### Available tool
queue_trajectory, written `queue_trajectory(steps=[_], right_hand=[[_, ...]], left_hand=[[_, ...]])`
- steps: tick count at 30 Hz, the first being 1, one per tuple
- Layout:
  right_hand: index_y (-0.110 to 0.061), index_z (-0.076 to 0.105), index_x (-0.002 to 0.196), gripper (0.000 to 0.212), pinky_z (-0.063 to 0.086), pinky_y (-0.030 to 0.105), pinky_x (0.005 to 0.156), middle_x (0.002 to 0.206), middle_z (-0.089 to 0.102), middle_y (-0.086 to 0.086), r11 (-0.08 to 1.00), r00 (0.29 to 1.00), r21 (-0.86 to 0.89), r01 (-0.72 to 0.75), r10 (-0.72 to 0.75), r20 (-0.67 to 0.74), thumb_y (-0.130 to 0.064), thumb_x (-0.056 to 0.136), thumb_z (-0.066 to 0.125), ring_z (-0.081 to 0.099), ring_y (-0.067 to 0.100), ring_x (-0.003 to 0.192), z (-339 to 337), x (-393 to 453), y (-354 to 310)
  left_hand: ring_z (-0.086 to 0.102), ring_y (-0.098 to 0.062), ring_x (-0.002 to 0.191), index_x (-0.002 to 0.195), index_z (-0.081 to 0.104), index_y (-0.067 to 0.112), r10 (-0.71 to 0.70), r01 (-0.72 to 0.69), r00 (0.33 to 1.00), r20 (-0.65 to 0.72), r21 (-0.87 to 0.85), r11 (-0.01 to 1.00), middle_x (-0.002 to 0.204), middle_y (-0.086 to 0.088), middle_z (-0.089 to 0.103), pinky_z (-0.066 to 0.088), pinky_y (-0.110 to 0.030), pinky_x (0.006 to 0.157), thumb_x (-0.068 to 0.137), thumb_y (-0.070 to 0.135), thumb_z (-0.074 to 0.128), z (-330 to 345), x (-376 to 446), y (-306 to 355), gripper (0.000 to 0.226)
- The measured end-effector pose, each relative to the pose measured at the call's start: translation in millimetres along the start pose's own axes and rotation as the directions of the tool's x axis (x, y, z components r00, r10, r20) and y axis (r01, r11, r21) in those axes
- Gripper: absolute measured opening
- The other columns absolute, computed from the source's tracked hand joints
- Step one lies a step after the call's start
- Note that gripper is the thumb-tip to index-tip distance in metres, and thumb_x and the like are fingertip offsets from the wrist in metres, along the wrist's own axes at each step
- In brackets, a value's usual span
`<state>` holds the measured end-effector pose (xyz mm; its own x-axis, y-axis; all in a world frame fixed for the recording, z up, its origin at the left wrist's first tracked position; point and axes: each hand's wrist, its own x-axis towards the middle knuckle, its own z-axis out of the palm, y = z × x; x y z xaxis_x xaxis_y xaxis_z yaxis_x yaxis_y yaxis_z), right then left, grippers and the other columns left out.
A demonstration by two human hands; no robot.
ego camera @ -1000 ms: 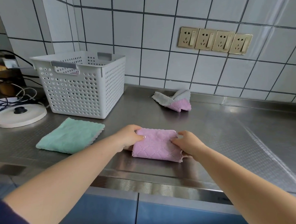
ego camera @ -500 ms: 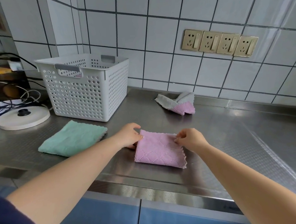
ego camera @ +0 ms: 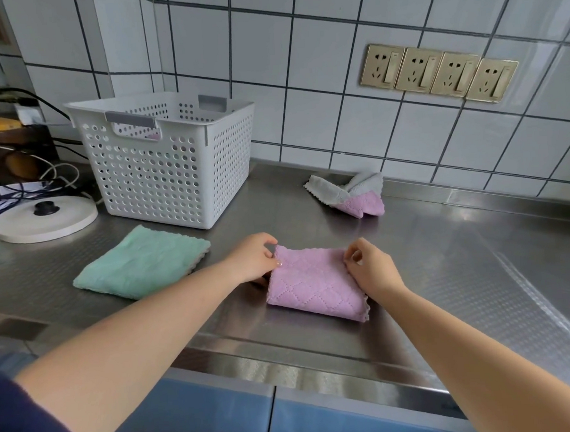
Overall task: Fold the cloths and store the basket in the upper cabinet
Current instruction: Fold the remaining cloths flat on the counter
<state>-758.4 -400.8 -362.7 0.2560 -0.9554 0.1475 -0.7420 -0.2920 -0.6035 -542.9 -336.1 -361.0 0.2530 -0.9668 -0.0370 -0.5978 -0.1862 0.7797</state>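
On the steel counter [ego camera: 428, 240], the left hand [ego camera: 251, 263] and right hand [ego camera: 372, 269] each pinch a far corner of the folded pink cloth [ego camera: 314, 285], fingertips closed on its edge, with the white basket [ego camera: 173, 162] at ten o'clock.

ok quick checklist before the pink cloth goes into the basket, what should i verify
1. Both hands on the pink cloth: ok, left hand pinches its far left corner, right hand its far right corner.
2. Pink cloth folded: ok, a compact rectangle on the steel counter.
3. Basket upright with open top: ok.
4. Room inside basket: cannot tell, something pink shows through the handle slot.
5. Green cloth folded: ok, lying beside the basket.
6. Grey and pink cloth by the wall folded: not ok, still bunched.
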Motion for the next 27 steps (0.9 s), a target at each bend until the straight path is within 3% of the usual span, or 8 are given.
queue_trajectory(steps=[3,6,10,14,19,23,27], right_hand=[[-0.021,0.068,0.104,0.027,0.039,0.021,0.078,0.106,0.068,-0.002,0.998,0.999,-0.044,0.035,-0.036,-0.02,-0.01,0.089,0.05,0.059,0.02,0.103,3.0,-1.8,1.3],[-0.024,0.07,0.109,0.032,0.045,0.024,0.083,0.112,0.069,-0.002,0.995,0.999,-0.093,0.033,-0.034,-0.007,-0.011,0.087,0.05,0.06,0.021,0.105,2.4,-1.5,0.1],[-0.027,0.07,0.109,0.031,0.047,0.029,0.084,0.116,0.061,0.007,0.974,0.998,-0.22,0.043,-0.031,0.058,-0.017,0.089,0.048,0.057,0.024,0.105,-3.8,1.6,-4.7],[-0.02,0.066,0.112,0.029,0.042,0.035,0.094,0.133,0.047,0.009,0.959,0.998,-0.278,0.056,-0.054,0.017,-0.021,0.092,0.045,0.047,0.028,0.12,-10.5,2.0,-8.8],[-0.025,0.046,0.135,0.041,0.02,0.05,0.111,0.153,0.027,0.0,0.903,0.976,-0.381,0.201,-0.149,0.16,-0.026,0.096,0.034,0.023,0.021,0.14,9.1,-18.9,-33.2],[-0.03,0.032,0.141,0.045,0.01,0.064,0.108,0.152,0.027,-0.008,0.901,0.96,-0.365,0.236,-0.157,0.233,-0.028,0.096,0.028,0.019,0.013,0.141,28.4,-26.6,-24.5],[-0.026,0.022,0.146,0.052,0.005,0.062,0.11,0.157,0.014,-0.006,0.892,0.966,-0.41,0.192,-0.099,0.238,-0.039,0.096,0.025,0.009,0.013,0.145,28.9,-27.9,-15.0]], left_hand=[[0.058,-0.022,0.086,0.129,0.048,0.01,-0.006,0.006,1.0,0.007,-0.022,1.0,0.099,-0.007,0.061,0.052,-0.032,0.07,0.086,0.01,0.063,0.6,0.9,0.2,0.045],[0.059,-0.023,0.092,0.128,0.049,0.011,0.012,-0.013,1.0,0.013,0.04,0.999,0.109,-0.008,0.06,0.052,-0.033,0.075,0.087,0.014,0.064,-0.1,-0.2,2.5,0.044],[0.053,-0.023,0.114,0.13,0.052,0.015,0.226,-0.184,0.972,-0.062,0.392,0.901,0.13,-0.007,0.049,0.04,-0.028,0.098,0.09,0.022,0.055,-1.9,-6.6,13.4,0.041],[0.042,-0.028,0.129,0.125,0.055,0.007,0.393,-0.375,0.916,0.078,0.51,0.774,0.135,-0.008,0.05,0.035,-0.038,0.104,0.094,0.016,0.041,12.3,-20.2,28.0,0.035],[0.025,-0.024,0.141,0.139,0.04,0.009,0.42,-0.456,0.879,0.225,0.655,0.603,0.149,-0.005,0.036,0.018,-0.038,0.114,0.097,0.02,0.035,41.3,-20.6,27.4,0.044],[0.014,-0.02,0.144,0.148,0.023,0.012,0.37,-0.436,0.896,0.247,0.649,0.623,0.156,-0.002,0.022,0.007,-0.036,0.117,0.099,0.026,0.029,47.9,-18.5,17.8,0.051],[0.002,-0.02,0.146,0.15,0.011,0.02,0.242,-0.348,0.938,0.25,0.672,0.654,0.159,0.001,0.003,-0.002,-0.039,0.118,0.098,0.038,0.027,43.6,-22.1,19.6,0.057]])
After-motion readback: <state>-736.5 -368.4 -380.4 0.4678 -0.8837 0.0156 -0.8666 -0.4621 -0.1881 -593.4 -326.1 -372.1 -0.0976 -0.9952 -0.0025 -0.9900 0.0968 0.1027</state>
